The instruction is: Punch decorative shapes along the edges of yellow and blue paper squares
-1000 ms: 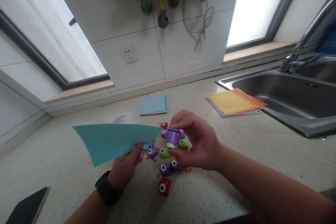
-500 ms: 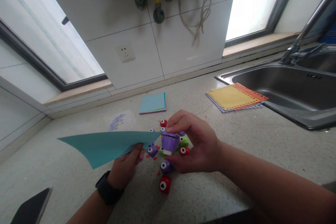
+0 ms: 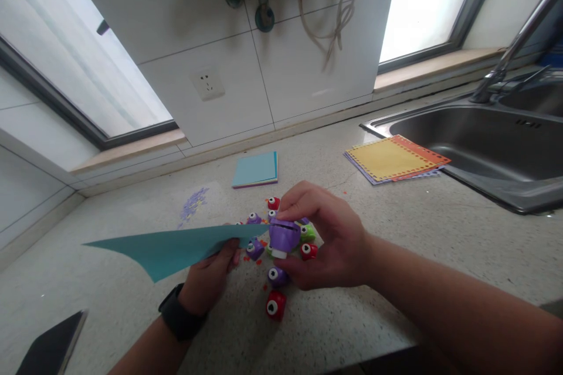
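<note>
A teal sheet of paper (image 3: 176, 247) is pinched near its right end by my left hand (image 3: 211, 278), which wears a black watch. My right hand (image 3: 328, 240) grips a purple craft punch (image 3: 284, 237) between thumb and fingers, its white button pointing down. The sheet's right tip meets the punch at its slot; whether it lies inside I cannot tell. Below and behind the hands, several small punches stand on the counter, among them a red one (image 3: 275, 306), a purple one (image 3: 278, 276) and a green one (image 3: 307, 232).
A stack of light-blue paper squares (image 3: 255, 169) lies near the wall. Yellow and orange sheets with punched edges (image 3: 391, 159) lie beside the steel sink (image 3: 484, 135). Purple paper bits (image 3: 193, 205) are scattered at the left. A dark flat object (image 3: 53, 343) is at the lower left.
The teal sheet's free left end has shifted slightly left and down. Both hands keep their holds, and the view has tilted down a little.
</note>
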The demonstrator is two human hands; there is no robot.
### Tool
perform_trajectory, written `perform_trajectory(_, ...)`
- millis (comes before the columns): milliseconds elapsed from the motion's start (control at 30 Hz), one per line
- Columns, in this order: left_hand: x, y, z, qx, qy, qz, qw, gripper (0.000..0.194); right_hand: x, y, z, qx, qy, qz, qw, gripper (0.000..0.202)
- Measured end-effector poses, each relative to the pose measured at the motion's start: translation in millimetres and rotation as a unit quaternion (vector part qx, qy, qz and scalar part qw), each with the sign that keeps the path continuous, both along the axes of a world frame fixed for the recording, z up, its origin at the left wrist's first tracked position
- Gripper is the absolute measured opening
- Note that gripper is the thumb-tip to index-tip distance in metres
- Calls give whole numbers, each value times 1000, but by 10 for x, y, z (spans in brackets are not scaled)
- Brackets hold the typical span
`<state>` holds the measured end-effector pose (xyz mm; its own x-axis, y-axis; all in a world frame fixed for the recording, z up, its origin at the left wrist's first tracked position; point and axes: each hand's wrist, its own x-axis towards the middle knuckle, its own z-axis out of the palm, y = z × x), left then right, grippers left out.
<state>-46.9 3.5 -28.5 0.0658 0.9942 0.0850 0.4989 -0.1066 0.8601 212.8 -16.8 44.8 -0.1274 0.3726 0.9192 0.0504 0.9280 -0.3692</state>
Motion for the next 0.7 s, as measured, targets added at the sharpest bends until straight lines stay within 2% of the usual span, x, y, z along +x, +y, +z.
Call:
perform_trajectory(233, 40, -10, 50, 47, 10, -6, 999, 39, 17, -8, 45, -10, -32, 5, 999, 38)
perform_trajectory(367, 48, -23, 98, 39, 18, -35, 998, 35, 20, -7, 67, -21, -57, -3, 998, 36)
perform_trajectory(433, 41, -29, 108, 38, 38, -25, 998, 37, 18, -7, 69, -24, -62, -5, 998, 36)
perform_trajectory(567, 1, -31, 71, 39, 77, -17, 996, 43, 12, -14, 67, -28, -64, -12, 997, 36)
perform_trajectory(700, -26, -19, 26, 36, 77, -7, 996, 44, 17, -19, 74, -19, -66, -14, 998, 36)
